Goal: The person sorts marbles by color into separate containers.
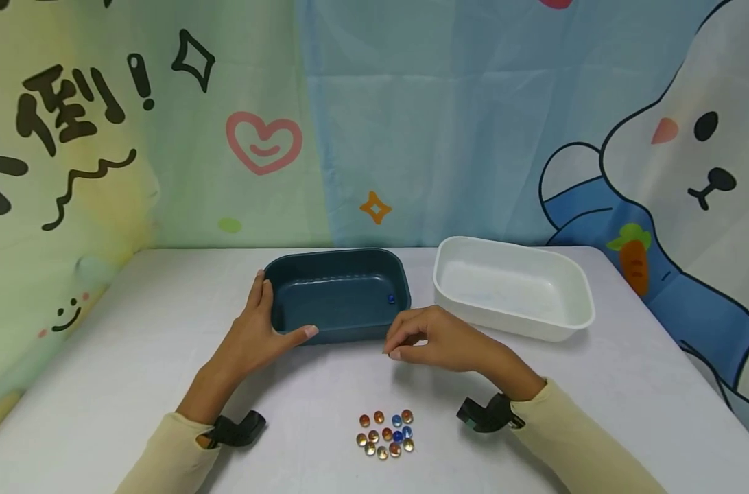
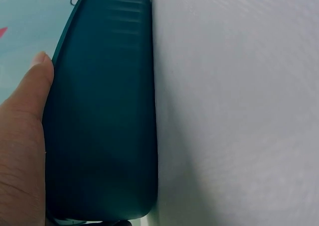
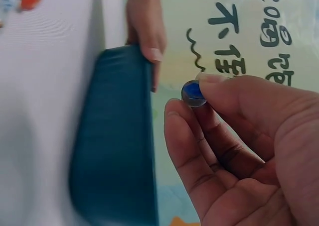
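Observation:
A dark teal rectangular bin (image 1: 334, 335) stands on the white table. My left hand (image 1: 265, 334) rests against its left end, fingers straight along the side and thumb at the front rim. In the left wrist view the thumb (image 2: 31, 94) lies by the bin's upper edge. My right hand (image 1: 439, 338) is just in front of the bin's right front corner. Between thumb and fingertips it pinches a clear and blue glass marble (image 3: 193, 93). One small blue marble (image 1: 391, 299) lies inside the bin near its right end.
Several amber, clear and blue marbles (image 1: 387, 434) lie grouped on the table nearer to me. A white rectangular bin (image 1: 504, 317) stands to the right of the teal one. Behind the table hangs a printed cloth (image 1: 424, 123).

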`<state>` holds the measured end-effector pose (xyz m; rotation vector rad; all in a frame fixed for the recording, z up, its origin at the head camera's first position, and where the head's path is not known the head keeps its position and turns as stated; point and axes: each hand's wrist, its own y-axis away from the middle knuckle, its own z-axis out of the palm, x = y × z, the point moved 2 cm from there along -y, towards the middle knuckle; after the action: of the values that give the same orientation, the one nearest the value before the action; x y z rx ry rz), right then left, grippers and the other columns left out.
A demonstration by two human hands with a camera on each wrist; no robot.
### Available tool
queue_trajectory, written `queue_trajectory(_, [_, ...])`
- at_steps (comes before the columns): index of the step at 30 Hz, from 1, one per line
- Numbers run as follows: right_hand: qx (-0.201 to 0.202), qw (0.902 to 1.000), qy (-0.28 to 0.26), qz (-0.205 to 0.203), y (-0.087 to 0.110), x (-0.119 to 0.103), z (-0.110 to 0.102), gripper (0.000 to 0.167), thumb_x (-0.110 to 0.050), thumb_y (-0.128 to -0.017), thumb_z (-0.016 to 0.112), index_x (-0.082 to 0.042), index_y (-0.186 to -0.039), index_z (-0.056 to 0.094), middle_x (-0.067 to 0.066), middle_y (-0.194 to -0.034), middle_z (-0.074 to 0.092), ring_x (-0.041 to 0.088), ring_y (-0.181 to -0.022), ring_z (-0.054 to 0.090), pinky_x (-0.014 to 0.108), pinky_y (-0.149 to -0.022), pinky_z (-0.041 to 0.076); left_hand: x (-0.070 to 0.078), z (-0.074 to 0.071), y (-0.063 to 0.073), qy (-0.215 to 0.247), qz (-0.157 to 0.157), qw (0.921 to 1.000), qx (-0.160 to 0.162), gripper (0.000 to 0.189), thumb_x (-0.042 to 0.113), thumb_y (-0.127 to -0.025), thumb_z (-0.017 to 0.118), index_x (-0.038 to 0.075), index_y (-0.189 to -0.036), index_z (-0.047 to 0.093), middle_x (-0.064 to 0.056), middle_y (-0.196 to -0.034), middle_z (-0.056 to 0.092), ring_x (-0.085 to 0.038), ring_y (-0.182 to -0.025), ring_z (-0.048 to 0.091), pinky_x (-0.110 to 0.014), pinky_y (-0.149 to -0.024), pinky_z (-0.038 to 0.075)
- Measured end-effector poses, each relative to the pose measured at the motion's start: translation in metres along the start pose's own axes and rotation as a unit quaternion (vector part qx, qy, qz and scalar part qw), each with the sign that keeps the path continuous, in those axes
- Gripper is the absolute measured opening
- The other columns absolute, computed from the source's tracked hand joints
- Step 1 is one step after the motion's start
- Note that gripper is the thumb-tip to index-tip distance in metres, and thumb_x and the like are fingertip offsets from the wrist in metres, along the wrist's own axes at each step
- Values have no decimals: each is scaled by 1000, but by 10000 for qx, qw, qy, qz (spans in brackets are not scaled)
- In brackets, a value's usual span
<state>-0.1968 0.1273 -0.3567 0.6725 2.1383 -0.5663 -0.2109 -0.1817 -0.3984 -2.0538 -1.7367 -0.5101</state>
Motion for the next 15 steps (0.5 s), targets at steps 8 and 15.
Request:
queue_trajectory(8, [338,9993,33,-170,-17,-3,-19,13,-5,-91,67,-7,-100,76,0,-102,67,17,-98,62,32,-87,52,-1,1,-1,-35,28,10000,14,124,76,-76,61,-5,-153,8,-10,-162,-10,-46,-137,30,-60,-99,38])
queue_trajectory(15, [514,9987,17,13,-40,0,-35,14,-4,-91,67,-8,-100,77,0,-103,68,16,-99,63,33,-87,52,-1,0,-2,-40,74,10000,30,124,76,-76,61,-5,-153,7,-9,-161,-11,-46,-137,30,-59,-100,37])
